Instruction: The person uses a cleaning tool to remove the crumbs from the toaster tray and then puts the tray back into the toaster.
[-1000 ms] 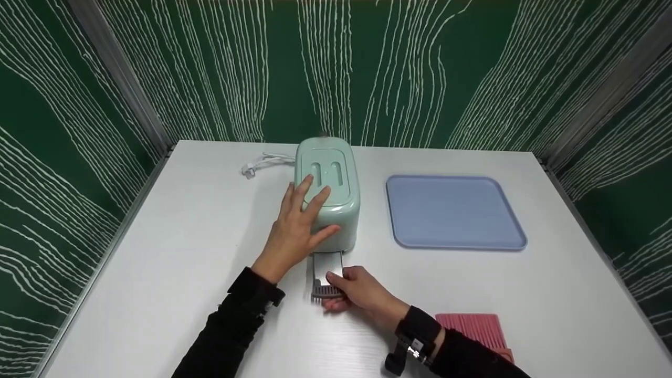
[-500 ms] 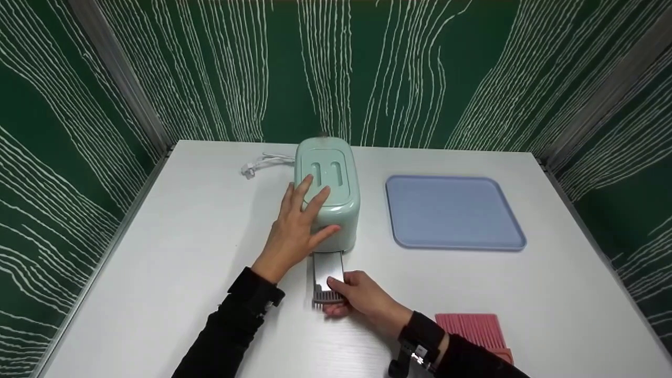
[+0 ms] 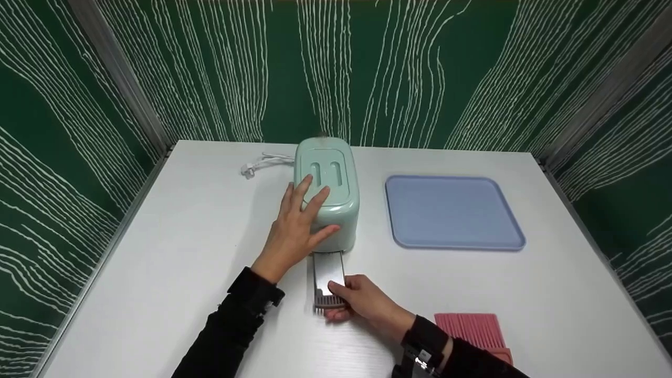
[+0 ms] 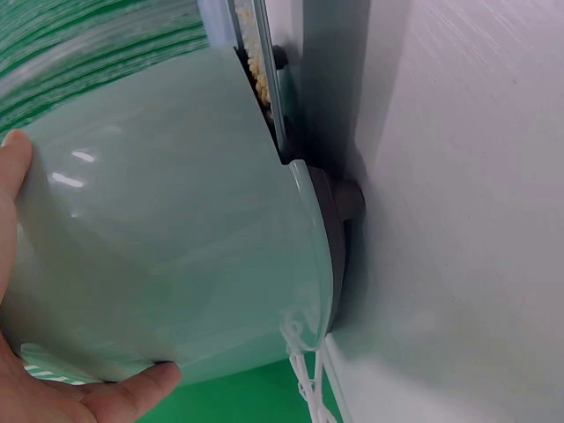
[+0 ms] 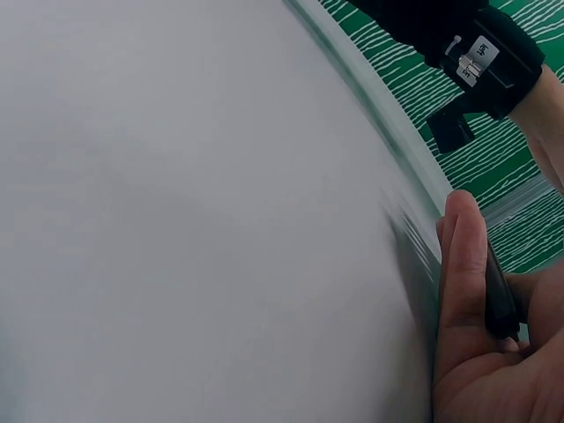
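A mint-green toaster point(image 3: 341, 197) with a two-slot lid stands on the white table. My left hand point(image 3: 291, 233) rests on its near left top with the fingers spread. From the toaster's near end a metal crumb tray point(image 3: 328, 270) sticks out low down. My right hand point(image 3: 367, 299) pinches the tray's dark slotted end, thumb on top and fingers beneath. Yellowish crumbs point(image 4: 257, 69) show in the tray in the left wrist view. The right wrist view catches a dark edge of the crumb tray point(image 5: 500, 304) between thumb and fingers. The tray's inner part is hidden inside the toaster.
A flat blue tray point(image 3: 457, 212) lies right of the toaster. Near the right forearm is a red brush point(image 3: 470, 331), partly covered by the sleeve. A white power cord with its plug point(image 3: 252, 168) lies at the back left. Green walls enclose the table.
My right hand has drawn the crumb tray a little farther out of the toaster, toward the front. The left hand and the toaster have stayed in place.
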Demonstrator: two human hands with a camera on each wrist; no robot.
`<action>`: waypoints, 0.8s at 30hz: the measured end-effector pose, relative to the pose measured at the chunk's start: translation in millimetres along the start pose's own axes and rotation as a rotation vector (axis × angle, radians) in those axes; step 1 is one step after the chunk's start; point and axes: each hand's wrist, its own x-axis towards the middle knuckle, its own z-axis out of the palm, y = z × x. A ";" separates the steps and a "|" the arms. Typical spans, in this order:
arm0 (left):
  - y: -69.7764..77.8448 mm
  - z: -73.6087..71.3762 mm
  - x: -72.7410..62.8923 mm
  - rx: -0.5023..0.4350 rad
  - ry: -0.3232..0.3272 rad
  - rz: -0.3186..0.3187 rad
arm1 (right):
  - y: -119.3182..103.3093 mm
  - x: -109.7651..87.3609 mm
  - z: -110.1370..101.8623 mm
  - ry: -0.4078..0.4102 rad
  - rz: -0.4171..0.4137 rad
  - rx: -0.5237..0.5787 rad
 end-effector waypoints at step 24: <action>0.6 -0.7 0.0 0.008 -0.009 0.000 | 4.7 -18.7 -4.6 -0.046 0.010 -0.042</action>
